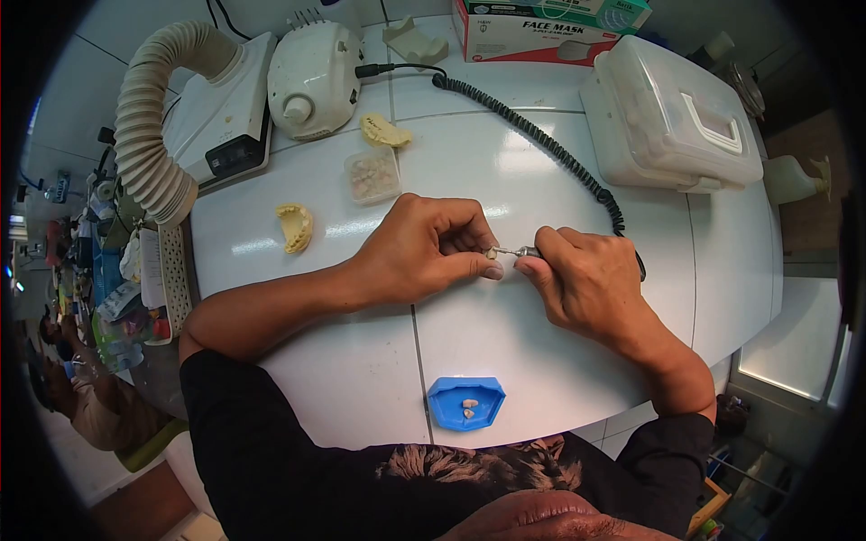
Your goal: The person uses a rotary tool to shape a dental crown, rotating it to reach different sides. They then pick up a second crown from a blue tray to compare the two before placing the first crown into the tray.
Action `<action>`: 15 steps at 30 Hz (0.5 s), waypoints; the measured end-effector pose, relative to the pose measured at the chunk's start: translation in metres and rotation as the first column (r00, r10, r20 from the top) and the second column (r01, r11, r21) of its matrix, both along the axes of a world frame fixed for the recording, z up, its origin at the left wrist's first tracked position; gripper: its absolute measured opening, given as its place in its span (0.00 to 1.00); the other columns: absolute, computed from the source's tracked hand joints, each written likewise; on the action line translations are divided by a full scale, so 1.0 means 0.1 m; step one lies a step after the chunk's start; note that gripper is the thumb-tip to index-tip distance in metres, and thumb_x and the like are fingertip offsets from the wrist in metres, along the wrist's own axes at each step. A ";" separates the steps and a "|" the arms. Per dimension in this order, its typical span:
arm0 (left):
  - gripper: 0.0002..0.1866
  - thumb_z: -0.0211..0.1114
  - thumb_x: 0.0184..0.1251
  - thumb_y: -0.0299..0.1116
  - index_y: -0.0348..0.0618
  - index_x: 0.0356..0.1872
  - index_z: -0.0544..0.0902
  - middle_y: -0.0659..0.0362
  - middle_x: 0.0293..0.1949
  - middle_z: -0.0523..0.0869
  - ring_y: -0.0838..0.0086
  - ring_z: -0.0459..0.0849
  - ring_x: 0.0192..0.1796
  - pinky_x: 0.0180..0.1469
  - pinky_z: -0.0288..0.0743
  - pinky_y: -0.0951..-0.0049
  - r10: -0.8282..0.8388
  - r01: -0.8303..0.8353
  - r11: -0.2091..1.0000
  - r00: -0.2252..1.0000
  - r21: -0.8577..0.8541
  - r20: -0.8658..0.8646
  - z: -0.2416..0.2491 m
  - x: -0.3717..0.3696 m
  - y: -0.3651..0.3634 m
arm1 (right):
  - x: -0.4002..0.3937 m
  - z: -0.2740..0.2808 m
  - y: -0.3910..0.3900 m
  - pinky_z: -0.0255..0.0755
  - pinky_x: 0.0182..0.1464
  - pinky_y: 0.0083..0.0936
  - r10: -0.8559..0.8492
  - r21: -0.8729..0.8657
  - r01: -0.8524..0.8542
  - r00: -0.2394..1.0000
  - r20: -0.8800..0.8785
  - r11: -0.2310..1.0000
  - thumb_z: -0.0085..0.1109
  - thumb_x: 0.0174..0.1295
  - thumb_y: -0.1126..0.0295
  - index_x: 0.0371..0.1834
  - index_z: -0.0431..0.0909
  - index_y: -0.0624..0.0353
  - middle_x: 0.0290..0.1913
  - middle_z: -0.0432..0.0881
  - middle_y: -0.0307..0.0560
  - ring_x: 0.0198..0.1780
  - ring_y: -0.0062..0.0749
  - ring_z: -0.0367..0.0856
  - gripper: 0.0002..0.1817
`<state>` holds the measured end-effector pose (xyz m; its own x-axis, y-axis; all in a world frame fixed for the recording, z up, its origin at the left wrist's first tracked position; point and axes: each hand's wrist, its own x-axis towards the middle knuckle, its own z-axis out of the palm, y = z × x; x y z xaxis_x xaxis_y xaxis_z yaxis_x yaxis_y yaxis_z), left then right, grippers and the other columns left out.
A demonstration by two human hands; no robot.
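Observation:
Between the thumb and fingertips of my left hand [417,251] is a small tooth-coloured dental crown [492,254]. My right hand [591,279] grips a metal dental handpiece [530,253], whose thin bur points left and meets or nearly meets the crown; contact is too small to tell. A dark coiled cord [532,135] runs from behind my right hand up to the white control unit [314,81]. Nearer my body, a blue tray [439,408] holds a few small tooth-coloured pieces [469,406].
Yellow dental casts [294,227] and a small clear box [373,177] lie left of centre. A white extractor hose [149,117] arches at the left. A lidded plastic case [672,117] and a face mask box [532,36] stand at the back. Another person [104,406] sits far left.

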<state>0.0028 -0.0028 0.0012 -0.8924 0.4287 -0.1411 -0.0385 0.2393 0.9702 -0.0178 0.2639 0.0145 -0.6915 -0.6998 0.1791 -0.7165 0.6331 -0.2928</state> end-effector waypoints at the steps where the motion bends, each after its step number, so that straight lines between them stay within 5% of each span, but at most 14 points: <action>1: 0.11 0.84 0.72 0.31 0.34 0.43 0.91 0.58 0.37 0.96 0.82 0.91 0.39 0.43 0.85 0.78 -0.001 0.001 1.000 1.000 -0.003 -0.001 0.00 0.00 0.00 | 0.00 0.00 0.00 0.73 0.23 0.41 -0.005 0.000 0.005 1.000 -0.005 1.000 0.67 0.81 0.49 0.31 0.79 0.56 0.23 0.82 0.45 0.20 0.46 0.84 0.24; 15: 0.09 0.82 0.75 0.27 0.34 0.48 0.90 0.55 0.42 0.98 0.77 0.97 0.44 0.47 0.88 0.76 -0.042 0.042 0.998 0.999 -0.041 -0.006 0.00 -0.01 -0.02 | -0.01 0.02 0.01 0.71 0.22 0.41 0.013 0.000 -0.013 1.000 0.009 1.000 0.67 0.81 0.49 0.31 0.79 0.55 0.21 0.81 0.44 0.19 0.46 0.82 0.24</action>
